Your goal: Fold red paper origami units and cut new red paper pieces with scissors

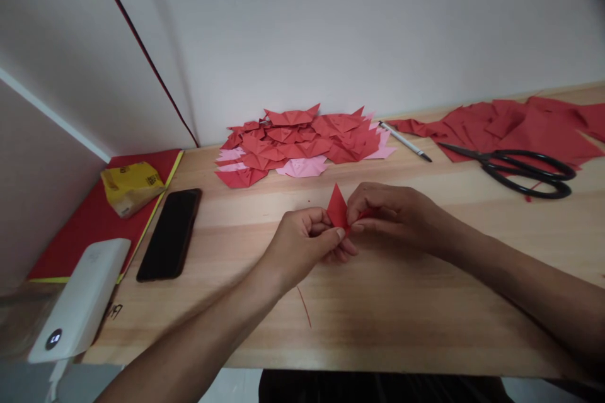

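Between my two hands, over the middle of the table, is a folded red paper piece [337, 206] with one pointed corner standing up. My left hand [314, 236] pinches its lower left part, the thumb pressed on the front. My right hand [390, 211] grips its right side between thumb and fingers, which hide part of the fold. Behind my hands lies a pile of folded red and pink paper pieces [302, 138] with pointed ends, close to the wall.
Black-handled scissors [524, 167] lie at the right by loose red paper [515, 129]. A white pen [405, 141] rests near the pile. At the left are a black phone [170, 233], a white power bank [82, 299] with a cable, and a yellow packet [133, 186] on a red folder [66, 242].
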Demonstrator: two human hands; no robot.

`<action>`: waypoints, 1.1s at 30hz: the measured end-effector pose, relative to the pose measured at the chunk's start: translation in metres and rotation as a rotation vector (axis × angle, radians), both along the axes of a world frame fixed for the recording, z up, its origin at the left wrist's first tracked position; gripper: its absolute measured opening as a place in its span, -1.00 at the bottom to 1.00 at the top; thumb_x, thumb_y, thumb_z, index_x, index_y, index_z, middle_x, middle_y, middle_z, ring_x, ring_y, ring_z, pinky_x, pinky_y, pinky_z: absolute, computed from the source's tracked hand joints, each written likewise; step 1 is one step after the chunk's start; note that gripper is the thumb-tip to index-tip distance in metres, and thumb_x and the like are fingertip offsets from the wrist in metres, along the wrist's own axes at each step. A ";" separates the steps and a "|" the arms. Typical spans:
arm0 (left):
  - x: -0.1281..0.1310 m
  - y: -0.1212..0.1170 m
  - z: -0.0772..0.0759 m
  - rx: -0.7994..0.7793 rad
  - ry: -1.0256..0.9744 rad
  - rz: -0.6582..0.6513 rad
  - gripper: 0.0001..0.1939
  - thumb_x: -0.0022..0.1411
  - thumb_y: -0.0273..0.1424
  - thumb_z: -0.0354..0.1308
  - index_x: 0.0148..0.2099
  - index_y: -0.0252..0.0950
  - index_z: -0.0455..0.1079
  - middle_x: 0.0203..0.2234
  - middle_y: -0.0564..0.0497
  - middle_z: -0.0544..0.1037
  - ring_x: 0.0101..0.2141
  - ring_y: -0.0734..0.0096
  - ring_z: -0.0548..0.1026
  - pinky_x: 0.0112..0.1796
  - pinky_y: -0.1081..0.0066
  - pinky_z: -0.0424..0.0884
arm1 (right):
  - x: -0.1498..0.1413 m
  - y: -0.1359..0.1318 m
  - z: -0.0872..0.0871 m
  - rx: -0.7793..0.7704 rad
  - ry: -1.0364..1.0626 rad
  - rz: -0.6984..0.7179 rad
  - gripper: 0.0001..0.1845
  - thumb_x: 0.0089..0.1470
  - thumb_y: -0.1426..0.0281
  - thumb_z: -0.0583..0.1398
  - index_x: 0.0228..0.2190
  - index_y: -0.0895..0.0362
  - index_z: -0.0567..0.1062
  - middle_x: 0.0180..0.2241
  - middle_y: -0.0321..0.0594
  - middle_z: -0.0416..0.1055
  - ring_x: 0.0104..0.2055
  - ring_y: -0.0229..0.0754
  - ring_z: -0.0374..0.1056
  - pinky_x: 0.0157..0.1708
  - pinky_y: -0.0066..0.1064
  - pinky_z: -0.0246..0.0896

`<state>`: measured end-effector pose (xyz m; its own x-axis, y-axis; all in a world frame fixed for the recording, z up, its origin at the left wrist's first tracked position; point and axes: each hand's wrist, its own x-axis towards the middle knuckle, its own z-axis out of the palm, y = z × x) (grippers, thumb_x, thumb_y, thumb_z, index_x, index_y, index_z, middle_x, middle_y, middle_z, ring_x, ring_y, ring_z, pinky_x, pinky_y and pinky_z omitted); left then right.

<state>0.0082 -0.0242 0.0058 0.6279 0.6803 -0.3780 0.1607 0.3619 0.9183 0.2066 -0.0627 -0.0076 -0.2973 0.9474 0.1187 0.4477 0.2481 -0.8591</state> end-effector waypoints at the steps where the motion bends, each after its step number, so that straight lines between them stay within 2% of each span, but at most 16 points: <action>1: 0.000 0.000 0.000 0.001 -0.005 0.004 -0.90 0.12 -0.47 0.19 -0.41 -0.40 0.37 -0.53 -0.08 0.59 -0.60 0.55 0.47 -0.54 0.57 0.30 | 0.000 0.000 0.000 -0.023 0.026 -0.005 -0.86 0.13 0.27 0.21 -0.37 0.08 0.46 -0.31 -0.22 0.45 -0.29 -0.19 0.38 -0.31 -0.39 0.24; 6: 0.000 0.001 0.000 -0.029 -0.026 -0.012 -0.89 0.10 -0.44 0.23 -0.35 -0.41 0.39 -0.48 -0.11 0.62 -0.54 0.51 0.51 -0.50 0.56 0.33 | -0.001 -0.002 0.002 -0.096 0.044 -0.034 -0.85 0.13 0.26 0.20 -0.38 0.09 0.46 -0.36 -0.25 0.48 -0.33 -0.20 0.38 -0.33 -0.39 0.23; 10: 0.000 0.001 -0.001 -0.056 -0.052 -0.013 -0.85 0.12 -0.40 0.22 -0.32 -0.40 0.37 -0.44 -0.13 0.62 -0.52 0.46 0.55 -0.52 0.55 0.34 | -0.002 -0.003 0.003 -0.012 0.042 -0.036 -0.85 0.15 0.28 0.20 -0.37 0.09 0.46 -0.33 -0.24 0.46 -0.31 -0.22 0.37 -0.31 -0.40 0.23; 15: -0.002 0.002 -0.004 -0.116 -0.078 -0.041 -0.82 0.15 -0.36 0.19 -0.29 -0.39 0.35 -0.45 -0.14 0.62 -0.50 0.36 0.59 -0.56 0.55 0.34 | -0.004 -0.003 -0.002 0.102 -0.005 0.084 -0.87 0.17 0.31 0.18 -0.30 0.09 0.50 -0.26 -0.19 0.44 -0.25 -0.22 0.37 -0.27 -0.39 0.26; 19: -0.003 0.002 -0.004 -0.135 -0.095 -0.051 -0.83 0.14 -0.36 0.19 -0.28 -0.38 0.34 -0.44 -0.14 0.62 -0.48 0.34 0.60 -0.54 0.53 0.36 | -0.005 -0.002 -0.008 0.124 -0.014 0.068 -0.88 0.16 0.31 0.19 -0.31 0.09 0.49 -0.25 -0.17 0.43 -0.26 -0.20 0.37 -0.29 -0.38 0.27; 27: 0.000 0.001 -0.003 -0.132 -0.099 -0.008 -0.89 0.14 -0.45 0.16 -0.36 -0.37 0.29 -0.52 -0.08 0.60 -0.53 0.39 0.58 -0.56 0.56 0.36 | -0.005 -0.001 -0.007 0.074 0.044 0.071 -0.90 0.15 0.33 0.20 -0.33 0.10 0.47 -0.27 -0.20 0.41 -0.27 -0.22 0.36 -0.30 -0.39 0.26; 33: 0.003 -0.002 -0.004 -0.097 -0.051 0.017 -0.91 0.16 -0.51 0.10 -0.39 -0.35 0.24 -0.56 -0.04 0.57 -0.54 0.43 0.57 -0.54 0.56 0.38 | -0.010 -0.005 0.002 0.028 -0.033 -0.003 -0.93 0.11 0.37 0.21 -0.38 0.12 0.49 -0.30 -0.22 0.43 -0.32 -0.24 0.35 -0.33 -0.41 0.21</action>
